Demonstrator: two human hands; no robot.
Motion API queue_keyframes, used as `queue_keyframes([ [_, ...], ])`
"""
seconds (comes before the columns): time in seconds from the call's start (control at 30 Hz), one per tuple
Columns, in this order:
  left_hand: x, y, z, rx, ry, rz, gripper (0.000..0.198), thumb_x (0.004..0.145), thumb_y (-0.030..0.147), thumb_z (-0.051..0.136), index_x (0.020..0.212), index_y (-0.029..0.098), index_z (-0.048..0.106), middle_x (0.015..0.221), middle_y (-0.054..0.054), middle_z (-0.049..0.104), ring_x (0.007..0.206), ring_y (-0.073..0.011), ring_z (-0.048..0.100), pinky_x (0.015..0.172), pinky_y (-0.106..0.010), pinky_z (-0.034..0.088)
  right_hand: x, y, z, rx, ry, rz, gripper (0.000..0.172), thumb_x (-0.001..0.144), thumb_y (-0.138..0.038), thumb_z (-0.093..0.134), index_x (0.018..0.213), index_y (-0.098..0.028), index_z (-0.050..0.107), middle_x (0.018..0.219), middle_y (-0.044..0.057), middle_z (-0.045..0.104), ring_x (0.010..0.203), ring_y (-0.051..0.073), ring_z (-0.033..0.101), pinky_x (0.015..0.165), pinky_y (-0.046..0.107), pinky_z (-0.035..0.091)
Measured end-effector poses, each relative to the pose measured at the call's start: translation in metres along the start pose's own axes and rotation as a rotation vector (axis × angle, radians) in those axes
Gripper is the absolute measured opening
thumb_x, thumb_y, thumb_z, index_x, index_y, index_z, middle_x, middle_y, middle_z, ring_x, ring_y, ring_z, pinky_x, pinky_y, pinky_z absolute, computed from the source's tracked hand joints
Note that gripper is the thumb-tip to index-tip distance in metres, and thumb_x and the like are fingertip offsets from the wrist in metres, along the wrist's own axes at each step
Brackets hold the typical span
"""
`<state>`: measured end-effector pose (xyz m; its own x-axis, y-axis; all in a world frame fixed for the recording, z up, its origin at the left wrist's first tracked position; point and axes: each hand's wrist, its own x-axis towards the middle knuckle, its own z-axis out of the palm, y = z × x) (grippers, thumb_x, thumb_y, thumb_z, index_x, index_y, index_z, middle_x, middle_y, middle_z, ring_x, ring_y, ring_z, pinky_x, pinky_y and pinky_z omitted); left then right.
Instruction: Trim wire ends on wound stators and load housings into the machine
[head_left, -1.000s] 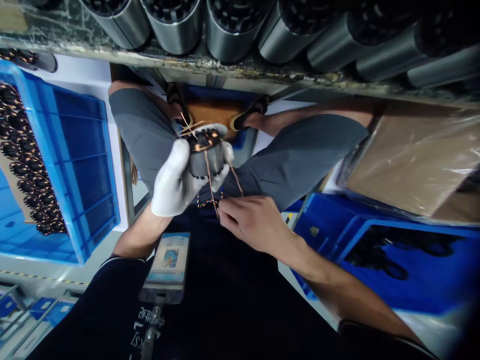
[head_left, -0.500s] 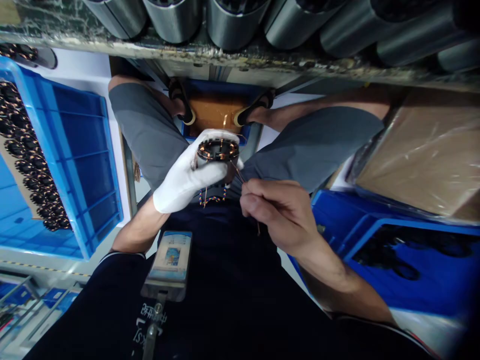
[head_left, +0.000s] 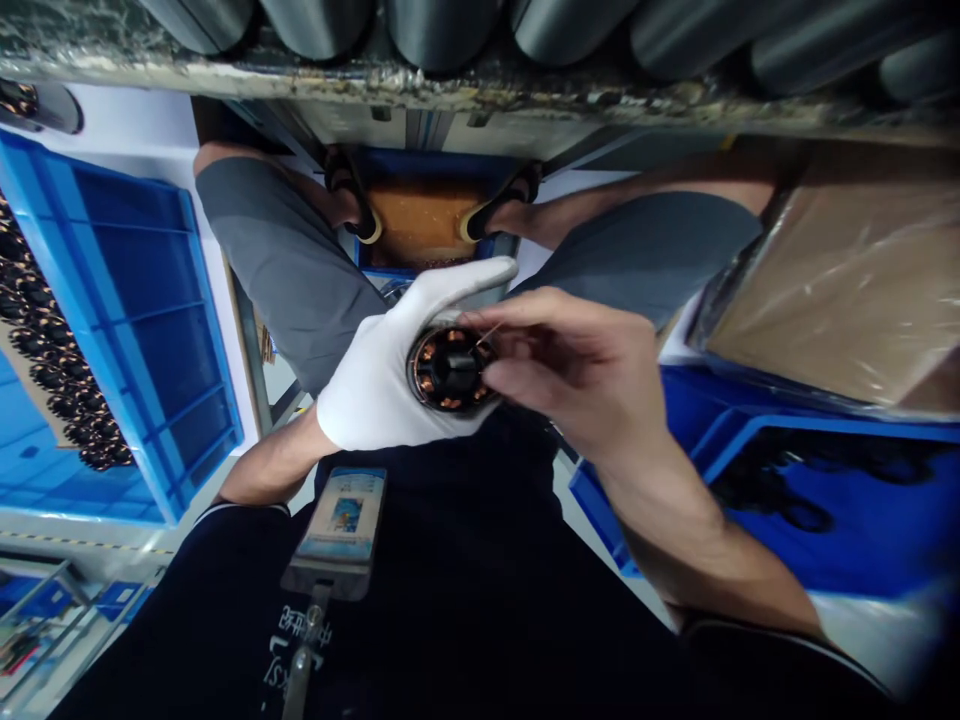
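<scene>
My left hand (head_left: 379,380), in a white glove, is wrapped around a motor stator (head_left: 454,368). The stator's round open end faces up toward me, showing copper windings around a dark core. My gloved thumb or finger sticks out past the far side. My right hand (head_left: 600,370) is bare and closed at the stator's right edge. Its thumb and forefinger pinch around a thin wire (head_left: 487,336) that crosses the rim; the fingertips partly cover that side of the stator.
A bench edge (head_left: 465,95) with a row of metal cylinders (head_left: 442,30) runs across the top. On the left stands a blue crate (head_left: 142,270) beside many stators (head_left: 67,360). A blue bin (head_left: 885,540) with black parts and a plastic-wrapped carton (head_left: 847,290) are on the right.
The stator has tipped from a side view so that its open end now faces me. My right hand has moved up and in against its rim.
</scene>
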<state>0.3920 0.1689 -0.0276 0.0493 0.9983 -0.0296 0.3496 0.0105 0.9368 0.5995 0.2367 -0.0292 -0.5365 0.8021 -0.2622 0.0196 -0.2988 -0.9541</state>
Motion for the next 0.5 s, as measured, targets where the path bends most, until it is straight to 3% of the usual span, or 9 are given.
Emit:
queue_keyframes([
  [0.07, -0.002, 0.004, 0.004, 0.006, -0.003, -0.062, 0.085, 0.087, 0.039, 0.097, 0.162, 0.030, 0.057, 0.153, -0.009, 0.072, 0.138, -0.0358, 0.076, 0.107, -0.049, 0.072, 0.006, -0.006, 0.009, -0.023, 0.036, -0.034, 0.005, 0.099, -0.034, 0.092, 0.101, -0.031, 0.089, 0.089, -0.002, 0.080, 0.061, 0.012, 0.055, 0.055, 0.029, 0.039],
  [0.13, -0.004, 0.006, 0.012, -0.008, 0.078, -0.104, 0.082, 0.084, 0.036, 0.095, 0.157, 0.030, 0.057, 0.130, -0.006, 0.080, 0.112, -0.0294, 0.084, 0.091, -0.044, 0.073, 0.009, -0.006, 0.013, -0.076, 0.092, -0.067, 0.011, 0.103, -0.032, 0.088, 0.093, -0.028, 0.085, 0.079, -0.003, 0.074, 0.060, 0.012, 0.056, 0.054, 0.029, 0.040],
  [0.23, -0.007, 0.005, 0.022, -0.029, 0.234, 0.012, 0.057, 0.080, 0.031, 0.089, 0.132, 0.031, 0.066, 0.105, -0.002, 0.081, 0.086, -0.0247, 0.082, 0.074, -0.045, 0.070, 0.008, -0.001, 0.009, -0.161, 0.099, -0.130, 0.012, 0.101, -0.029, 0.089, 0.092, -0.026, 0.083, 0.075, -0.003, 0.071, 0.060, 0.012, 0.057, 0.054, 0.028, 0.044],
  [0.33, -0.006, 0.001, 0.022, -0.032, 0.276, 0.110, 0.036, 0.079, 0.030, 0.083, 0.111, 0.033, 0.067, 0.097, -0.001, 0.079, 0.079, -0.0244, 0.078, 0.072, -0.048, 0.067, 0.006, 0.001, -0.003, -0.184, 0.106, -0.132, 0.011, 0.099, -0.025, 0.092, 0.093, -0.026, 0.082, 0.076, -0.004, 0.072, 0.058, 0.010, 0.057, 0.051, 0.028, 0.041],
  [0.4, -0.003, -0.001, 0.017, -0.070, 0.259, 0.090, 0.036, 0.076, 0.026, 0.079, 0.109, 0.032, 0.067, 0.094, -0.001, 0.076, 0.079, -0.0236, 0.074, 0.072, -0.047, 0.065, 0.005, -0.004, -0.013, -0.187, 0.190, -0.108, 0.010, 0.103, -0.028, 0.087, 0.095, -0.028, 0.082, 0.076, -0.004, 0.071, 0.056, 0.010, 0.057, 0.050, 0.030, 0.042],
  [0.5, 0.002, -0.003, 0.008, -0.092, 0.240, 0.124, 0.037, 0.071, 0.020, 0.076, 0.106, 0.026, 0.068, 0.098, -0.002, 0.073, 0.087, -0.0218, 0.072, 0.079, -0.042, 0.063, 0.004, -0.018, -0.025, -0.381, 0.327, -0.251, 0.012, 0.099, -0.036, 0.092, 0.097, -0.031, 0.082, 0.092, 0.000, 0.080, 0.077, 0.018, 0.073, 0.067, 0.037, 0.059],
])
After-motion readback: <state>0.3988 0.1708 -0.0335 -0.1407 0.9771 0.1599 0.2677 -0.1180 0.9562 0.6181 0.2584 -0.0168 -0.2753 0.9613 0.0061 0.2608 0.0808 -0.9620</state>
